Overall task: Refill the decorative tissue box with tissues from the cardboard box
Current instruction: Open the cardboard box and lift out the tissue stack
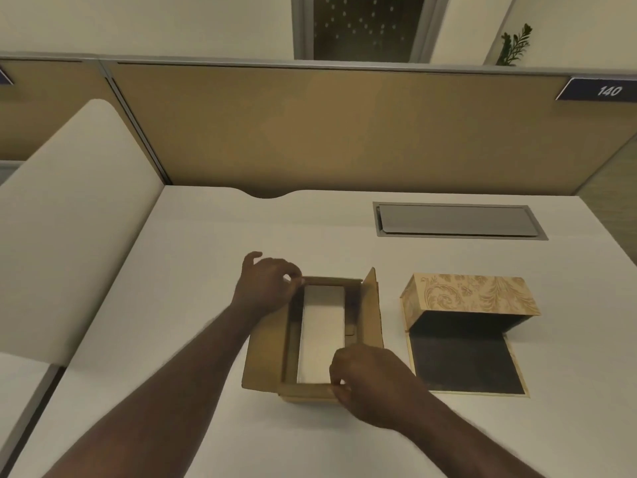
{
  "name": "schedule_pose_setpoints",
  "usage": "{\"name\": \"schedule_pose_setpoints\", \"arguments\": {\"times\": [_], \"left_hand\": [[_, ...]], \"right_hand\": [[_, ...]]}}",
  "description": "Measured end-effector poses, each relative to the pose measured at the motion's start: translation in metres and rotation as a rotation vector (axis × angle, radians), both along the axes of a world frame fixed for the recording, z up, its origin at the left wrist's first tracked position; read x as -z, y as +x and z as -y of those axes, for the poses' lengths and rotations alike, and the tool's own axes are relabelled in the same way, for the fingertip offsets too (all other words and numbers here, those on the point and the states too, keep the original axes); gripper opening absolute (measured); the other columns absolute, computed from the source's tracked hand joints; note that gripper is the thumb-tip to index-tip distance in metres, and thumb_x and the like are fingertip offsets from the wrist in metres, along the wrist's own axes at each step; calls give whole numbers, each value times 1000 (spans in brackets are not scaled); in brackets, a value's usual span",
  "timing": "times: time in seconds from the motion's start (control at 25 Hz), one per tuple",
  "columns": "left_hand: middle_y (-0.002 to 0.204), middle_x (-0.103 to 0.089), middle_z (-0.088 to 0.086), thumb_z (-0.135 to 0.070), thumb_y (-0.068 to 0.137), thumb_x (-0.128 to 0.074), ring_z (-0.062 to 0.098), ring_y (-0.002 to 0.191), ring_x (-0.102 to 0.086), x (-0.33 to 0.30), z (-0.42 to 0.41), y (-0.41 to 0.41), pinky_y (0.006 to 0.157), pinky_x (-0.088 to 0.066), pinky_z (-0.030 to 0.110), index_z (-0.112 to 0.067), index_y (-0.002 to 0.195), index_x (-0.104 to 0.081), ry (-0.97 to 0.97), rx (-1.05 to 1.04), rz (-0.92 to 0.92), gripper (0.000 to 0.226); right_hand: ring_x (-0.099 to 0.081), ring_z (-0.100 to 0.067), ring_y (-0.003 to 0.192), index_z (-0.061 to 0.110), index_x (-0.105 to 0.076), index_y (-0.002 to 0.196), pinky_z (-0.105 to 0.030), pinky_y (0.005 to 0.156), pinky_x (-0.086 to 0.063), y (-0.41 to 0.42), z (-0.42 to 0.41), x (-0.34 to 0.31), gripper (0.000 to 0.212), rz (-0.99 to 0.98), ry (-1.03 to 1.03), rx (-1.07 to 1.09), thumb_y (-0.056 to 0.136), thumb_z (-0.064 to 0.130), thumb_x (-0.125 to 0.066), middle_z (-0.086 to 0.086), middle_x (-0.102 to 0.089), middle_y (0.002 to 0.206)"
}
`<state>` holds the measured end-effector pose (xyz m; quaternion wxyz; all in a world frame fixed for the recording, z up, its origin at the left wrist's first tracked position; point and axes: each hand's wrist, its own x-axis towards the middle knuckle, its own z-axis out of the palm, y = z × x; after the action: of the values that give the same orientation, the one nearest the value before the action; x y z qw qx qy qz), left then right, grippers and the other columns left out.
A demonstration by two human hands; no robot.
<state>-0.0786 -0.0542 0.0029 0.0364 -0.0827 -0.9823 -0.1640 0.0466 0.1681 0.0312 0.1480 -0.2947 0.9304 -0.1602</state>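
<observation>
A brown cardboard box [370, 322] lies open in the middle of the white desk, flaps spread to both sides. Inside it sits a white stack of tissues [322, 332]. My left hand [267, 288] pinches the box's far rim at its left corner. My right hand [365, 377] pinches the near rim. To the right stands the decorative tissue box [472, 293], beige with a leaf pattern, tipped open so its dark inside shows, with its dark base flap [465, 363] flat on the desk toward me.
A grey cable hatch [458, 220] is set into the white desk [193, 270] at the back right. A tan partition wall [310, 132] runs along the far edge. A cream rounded divider [69, 219] rises on the left.
</observation>
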Motion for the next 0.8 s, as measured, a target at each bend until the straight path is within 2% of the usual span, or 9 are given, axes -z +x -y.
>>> {"name": "schedule_pose_setpoints", "arguments": {"times": [0.16, 0.24, 0.36, 0.48, 0.64, 0.72, 0.8], "left_hand": [[105, -73, -11, -44, 94, -52, 13, 102, -66, 5, -13, -35, 109, -24, 41, -30, 102, -70, 62, -109, 4, 25], [109, -69, -4, -44, 94, -49, 20, 108, -63, 12, -22, -52, 109, -25, 46, -28, 112, -65, -34, -173, 105, 29], [120, -62, 3, -43, 96, -41, 27, 114, -57, 28, -33, -67, 111, -23, 53, -26, 129, -54, -251, -179, 262, 40], [126, -59, 4, -41, 98, -35, 27, 118, -55, 43, -36, -68, 112, -23, 55, -25, 135, -46, -230, -161, 298, 42], [144, -49, 9, -40, 98, -43, 30, 132, -46, 50, -33, -50, 113, -31, 49, -19, 149, -35, -90, -145, 109, 56], [152, -42, 11, -38, 96, -51, 31, 141, -37, 45, -37, -33, 115, -31, 44, -15, 151, -32, 27, -167, 29, 62], [158, -33, 9, -35, 95, -54, 28, 147, -29, 39, -44, -12, 117, -26, 39, -16, 153, -27, 140, -188, -11, 67]], "right_hand": [[-61, -17, 91, 16, -69, 101, -23, 77, -41, 27, -7, -3, 22, 227, -11, -165, 89, 31, -59, -2, -65, 99], [-56, -20, 100, 13, -66, 104, -27, 81, -40, 32, -8, 3, 23, 277, 24, -224, 90, 29, -58, -6, -60, 105], [-51, -25, 106, 8, -64, 107, -34, 83, -40, 34, -3, 16, 28, 324, 75, -197, 93, 29, -52, -12, -57, 109], [-51, -28, 105, 5, -64, 105, -37, 82, -42, 34, 3, 26, 30, 346, 104, -187, 94, 29, -50, -14, -57, 108], [-54, -14, 103, 23, -64, 109, -29, 83, -42, 28, 2, 23, 39, 422, -59, 58, 87, 53, -50, 4, -59, 112], [-46, -10, 119, 36, -51, 126, -28, 94, -40, 24, 9, 22, 41, 397, -140, 191, 89, 52, -48, 13, -48, 132], [-32, -8, 135, 42, -29, 141, -31, 108, -33, 18, 21, 25, 54, 343, -225, 370, 90, 49, -48, 17, -27, 151]]}}
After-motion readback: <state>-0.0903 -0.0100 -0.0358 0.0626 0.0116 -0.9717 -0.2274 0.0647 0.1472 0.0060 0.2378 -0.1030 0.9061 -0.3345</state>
